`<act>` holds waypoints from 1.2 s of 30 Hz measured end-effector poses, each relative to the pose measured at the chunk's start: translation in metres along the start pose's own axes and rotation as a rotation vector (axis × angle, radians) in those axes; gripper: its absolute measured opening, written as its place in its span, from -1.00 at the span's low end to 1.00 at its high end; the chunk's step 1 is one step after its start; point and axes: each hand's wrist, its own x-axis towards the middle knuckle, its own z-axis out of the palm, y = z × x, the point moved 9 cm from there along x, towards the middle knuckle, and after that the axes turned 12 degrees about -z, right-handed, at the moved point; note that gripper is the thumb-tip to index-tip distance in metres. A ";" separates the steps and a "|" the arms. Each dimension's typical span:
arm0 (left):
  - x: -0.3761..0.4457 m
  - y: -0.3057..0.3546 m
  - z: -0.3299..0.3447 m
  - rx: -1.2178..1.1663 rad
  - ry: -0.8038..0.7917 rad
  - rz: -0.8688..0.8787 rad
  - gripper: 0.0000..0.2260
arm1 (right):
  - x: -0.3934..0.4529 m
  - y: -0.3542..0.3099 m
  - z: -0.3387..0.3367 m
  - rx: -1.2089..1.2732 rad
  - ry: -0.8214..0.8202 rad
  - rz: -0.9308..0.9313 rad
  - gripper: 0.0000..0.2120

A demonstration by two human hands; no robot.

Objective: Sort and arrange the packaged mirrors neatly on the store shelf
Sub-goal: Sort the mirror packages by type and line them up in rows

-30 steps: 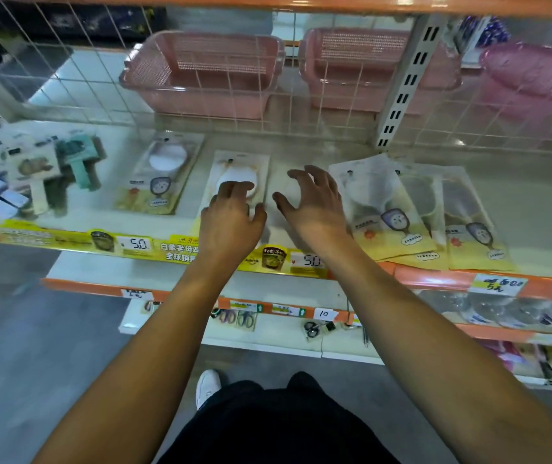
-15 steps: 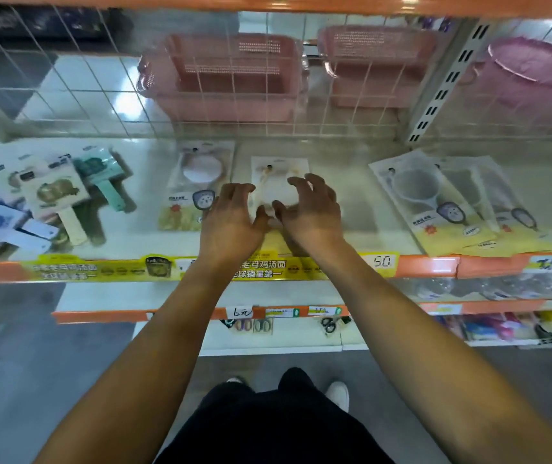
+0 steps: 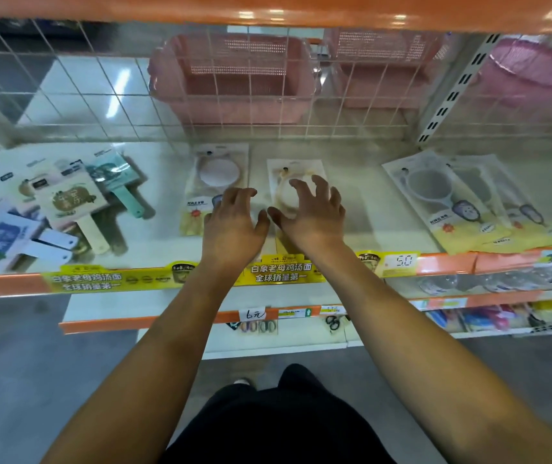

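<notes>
both grips splayed over flat glossy mirror packs.

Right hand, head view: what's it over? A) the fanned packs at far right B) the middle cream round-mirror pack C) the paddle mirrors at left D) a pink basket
B: the right hand hovers with curled, spread fingers over the cream round-mirror pack at mid-shelf, holding nothing; the fanned packs, paddle mirrors and pink basket lie well away.
</notes>
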 end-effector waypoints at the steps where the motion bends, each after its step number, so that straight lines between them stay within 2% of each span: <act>1: 0.001 0.000 -0.001 0.007 0.001 -0.002 -0.58 | 0.002 -0.001 0.001 -0.016 -0.025 0.003 -0.30; 6: 0.005 -0.010 -0.006 0.000 0.023 -0.040 -0.58 | 0.006 -0.003 0.015 -0.072 -0.172 0.062 -0.22; 13: 0.003 -0.017 -0.015 0.004 0.041 -0.083 -0.62 | 0.006 0.000 0.024 -0.125 -0.254 0.136 -0.34; 21: 0.003 -0.018 -0.016 -0.029 0.050 -0.041 -0.65 | 0.008 -0.017 0.018 -0.120 -0.162 0.079 -0.47; 26: 0.007 -0.024 -0.019 -0.027 0.044 -0.026 -0.65 | 0.009 -0.020 0.013 -0.051 -0.056 0.065 -0.63; 36: 0.022 -0.027 -0.016 -0.055 -0.042 -0.064 -0.64 | -0.003 -0.034 -0.023 0.007 0.288 -0.023 -0.66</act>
